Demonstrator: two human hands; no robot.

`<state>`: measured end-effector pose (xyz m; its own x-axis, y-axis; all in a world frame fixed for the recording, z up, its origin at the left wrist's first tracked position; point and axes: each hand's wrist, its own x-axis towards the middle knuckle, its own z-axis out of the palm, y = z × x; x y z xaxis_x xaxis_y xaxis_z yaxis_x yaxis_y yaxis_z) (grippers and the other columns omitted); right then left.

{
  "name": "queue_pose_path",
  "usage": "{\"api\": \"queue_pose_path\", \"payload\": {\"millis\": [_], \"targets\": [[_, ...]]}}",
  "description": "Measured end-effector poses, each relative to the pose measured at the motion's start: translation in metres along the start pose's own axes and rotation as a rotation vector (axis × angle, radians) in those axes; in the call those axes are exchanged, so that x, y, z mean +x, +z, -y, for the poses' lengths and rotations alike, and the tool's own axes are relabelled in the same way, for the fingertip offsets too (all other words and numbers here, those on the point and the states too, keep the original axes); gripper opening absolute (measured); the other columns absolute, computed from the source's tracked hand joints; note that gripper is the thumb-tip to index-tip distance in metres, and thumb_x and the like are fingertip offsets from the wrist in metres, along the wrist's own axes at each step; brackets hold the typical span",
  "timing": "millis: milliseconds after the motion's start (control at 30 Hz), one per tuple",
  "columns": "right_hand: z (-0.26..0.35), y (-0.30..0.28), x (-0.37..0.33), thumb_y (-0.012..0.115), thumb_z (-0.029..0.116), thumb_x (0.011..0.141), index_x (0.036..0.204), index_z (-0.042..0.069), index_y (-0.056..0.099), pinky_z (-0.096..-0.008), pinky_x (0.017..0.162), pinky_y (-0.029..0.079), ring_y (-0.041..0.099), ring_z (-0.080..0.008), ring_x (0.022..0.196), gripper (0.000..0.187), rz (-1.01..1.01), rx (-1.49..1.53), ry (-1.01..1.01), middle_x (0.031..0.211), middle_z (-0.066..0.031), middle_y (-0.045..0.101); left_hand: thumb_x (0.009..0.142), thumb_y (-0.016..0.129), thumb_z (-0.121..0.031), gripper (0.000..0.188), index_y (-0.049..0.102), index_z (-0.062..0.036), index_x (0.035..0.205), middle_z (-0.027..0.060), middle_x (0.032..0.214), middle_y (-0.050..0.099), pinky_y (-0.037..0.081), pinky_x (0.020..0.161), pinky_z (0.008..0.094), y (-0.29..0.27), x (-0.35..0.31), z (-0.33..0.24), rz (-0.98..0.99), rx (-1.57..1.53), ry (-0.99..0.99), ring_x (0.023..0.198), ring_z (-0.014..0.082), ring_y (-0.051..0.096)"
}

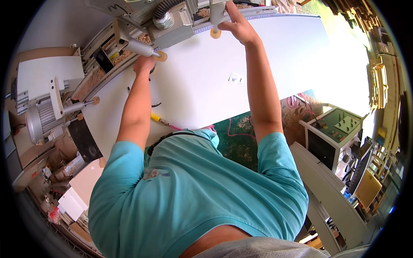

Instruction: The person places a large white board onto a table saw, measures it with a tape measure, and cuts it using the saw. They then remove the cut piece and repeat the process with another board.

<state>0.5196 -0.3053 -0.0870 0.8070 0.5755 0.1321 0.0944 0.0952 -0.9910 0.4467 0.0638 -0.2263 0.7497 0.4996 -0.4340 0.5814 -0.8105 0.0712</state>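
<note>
Fingers of the right hand [238,26] are wrapped around a pale upright handle [216,15] at about twelve o'clock, just above a small round cream pad [215,33] at its lower end. The left hand [144,64] is seen at about eleven o'clock, resting on the large white panel [241,64]; its fingers are curled under and partly hidden behind a grey metal rod [140,48], so whether anything is grasped cannot be told. A second round cream pad [161,56] is set at the tip of that rod, just beside the left hand.

The white panel is laid flat across the upper middle of the view, from ten o'clock to two o'clock, with a small label [235,78] stuck on it near the right forearm. A grey machine head [170,21] with a ribbed hose is positioned above the panel's far edge, between the two hands. Sawdust is gathered in the rail channel [103,71] along the panel's left edge. A yellow-handled tool [157,118] is lying on the panel near its near edge, close to the left elbow.

At nine o'clock an electric motor [38,122] with a white housing is mounted. A green control box [340,127] with buttons is placed at three o'clock. A turquoise shirt [193,193] is worn, filling the lower middle.
</note>
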Motion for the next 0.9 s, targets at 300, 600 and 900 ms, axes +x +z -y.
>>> {"api": "queue_pose_path", "payload": {"millis": [300, 600, 900], "targets": [[-0.017, 0.017, -0.005, 0.065, 0.002, 0.07, 0.156, 0.003, 0.017, -0.0376, 0.117, 0.026, 0.033, -0.0297, 0.142, 0.098, -0.292, -0.109, -0.089, 0.154, -0.0195, 0.033, 0.094, 0.042, -0.065, 0.06, 0.061, -0.0205, 0.129, 0.0103, 0.13, 0.063, 0.049, 0.093, 0.0441, 0.0, -0.004, -0.005, -0.029, 0.019, 0.054, 0.119, 0.0336, 0.059], [-0.034, 0.032, -0.002, 0.064, 0.014, 0.087, 0.148, 0.007, 0.039, -0.0419, 0.111, 0.035, 0.044, -0.0288, 0.135, 0.066, -0.391, -0.219, -0.003, 0.141, -0.0145, 0.052, 0.094, 0.046, -0.061, 0.056, 0.063, -0.0195, 0.127, 0.0127, 0.123, 0.066, 0.048, 0.094, 0.043, 0.003, -0.001, -0.001, -0.105, 0.002, 0.076, 0.115, 0.0346, 0.061], [-0.099, 0.063, -0.076, 0.055, 0.025, 0.1, 0.131, 0.0, 0.052, -0.0316, 0.09, 0.047, 0.059, -0.0177, 0.1, 0.041, -0.982, 0.237, 0.183, 0.11, -0.0091, 0.063, 0.094, 0.053, -0.05, 0.045, 0.066, -0.0114, 0.113, 0.0168, 0.105, 0.07, 0.05, 0.086, 0.0458, 0.02, -0.056, -0.013, 0.473, -0.114, 0.616, 0.1, 0.0366, 0.065]]}}
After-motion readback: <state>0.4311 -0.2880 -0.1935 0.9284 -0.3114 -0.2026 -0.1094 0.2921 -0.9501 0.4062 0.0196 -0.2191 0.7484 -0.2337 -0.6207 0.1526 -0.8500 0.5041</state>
